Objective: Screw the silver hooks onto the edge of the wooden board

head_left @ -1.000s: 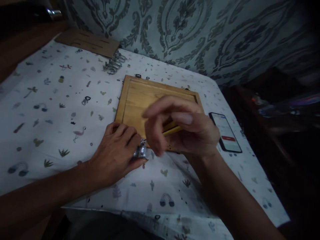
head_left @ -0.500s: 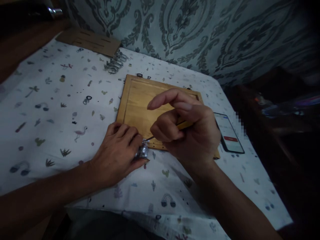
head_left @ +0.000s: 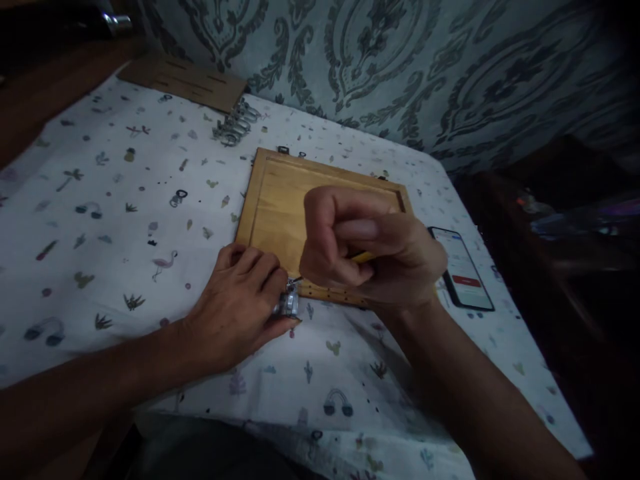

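My left hand (head_left: pixel 245 303) presses a small shiny metal fitting (head_left: pixel 289 303) against the lower left corner of a framed wooden panel (head_left: pixel 277 220). Thumb and fingers close around the fitting, hiding much of it. In my right hand (head_left: pixel 373 250), with the fingers curled in, is a screwdriver (head_left: pixel 363 257) with a yellow handle. Its thin shaft points left, and the tip meets the fitting beside my left fingertips. Small dark holes run along the panel's near edge. My right hand covers the middle of the panel.
A phone (head_left: pixel 463 270) with a lit screen lies right of the panel. Several metal pieces (head_left: pixel 237 123) sit in a row by a brown cardboard sheet (head_left: pixel 187 83) at the back left. A patterned cloth (head_left: pixel 125 233) covers the table, with a patterned wall (head_left: pixel 370 67) behind.
My right index finger, stretched out before, has curled in, and the right hand has turned around the screwdriver. My left hand stays on the fitting. The view has shifted slightly.
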The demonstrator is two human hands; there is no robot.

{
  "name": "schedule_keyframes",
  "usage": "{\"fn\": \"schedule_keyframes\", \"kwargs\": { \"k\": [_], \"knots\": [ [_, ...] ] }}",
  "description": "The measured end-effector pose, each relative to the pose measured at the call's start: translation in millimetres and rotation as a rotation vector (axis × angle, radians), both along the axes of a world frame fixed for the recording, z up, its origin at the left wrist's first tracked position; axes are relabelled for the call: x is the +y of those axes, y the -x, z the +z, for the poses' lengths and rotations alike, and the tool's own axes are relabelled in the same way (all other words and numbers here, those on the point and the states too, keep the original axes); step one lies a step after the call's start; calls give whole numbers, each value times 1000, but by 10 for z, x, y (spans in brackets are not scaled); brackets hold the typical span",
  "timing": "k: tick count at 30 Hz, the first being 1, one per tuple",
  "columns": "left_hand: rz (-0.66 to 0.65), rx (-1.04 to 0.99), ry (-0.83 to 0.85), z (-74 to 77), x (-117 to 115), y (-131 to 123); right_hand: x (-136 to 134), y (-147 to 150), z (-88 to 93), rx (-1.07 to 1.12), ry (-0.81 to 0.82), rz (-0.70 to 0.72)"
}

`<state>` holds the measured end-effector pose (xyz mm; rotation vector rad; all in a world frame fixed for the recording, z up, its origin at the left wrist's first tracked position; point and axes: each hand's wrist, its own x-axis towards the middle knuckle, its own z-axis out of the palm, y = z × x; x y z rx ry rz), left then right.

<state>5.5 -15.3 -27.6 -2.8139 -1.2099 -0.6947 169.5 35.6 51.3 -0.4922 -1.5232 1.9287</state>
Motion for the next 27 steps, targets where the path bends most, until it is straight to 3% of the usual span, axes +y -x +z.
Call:
{"fn": "schedule_keyframes", "kwargs": {
  "k": [2, 7, 12, 15, 22, 27],
  "knots": [
    [12, 16, 3, 12, -3, -6, -29, 20, -18, 35, -12, -136],
    [21, 25, -1, 25, -13, -12, -191, 125, -42, 17, -102, -669],
    [14, 22, -1, 11, -14, 1, -314, 260, -60, 81, -105, -933],
    [13, 31, 2, 8, -12, 4, -316, 310, -67, 151, -114, -949],
    [18, 39, 20, 23, -8, -5, -289, 220, -58, 85, -204, -685],
    [14, 45, 29, 30, -13, 2, -273, 191, -73, 102, -231, -654]
  ]
}}
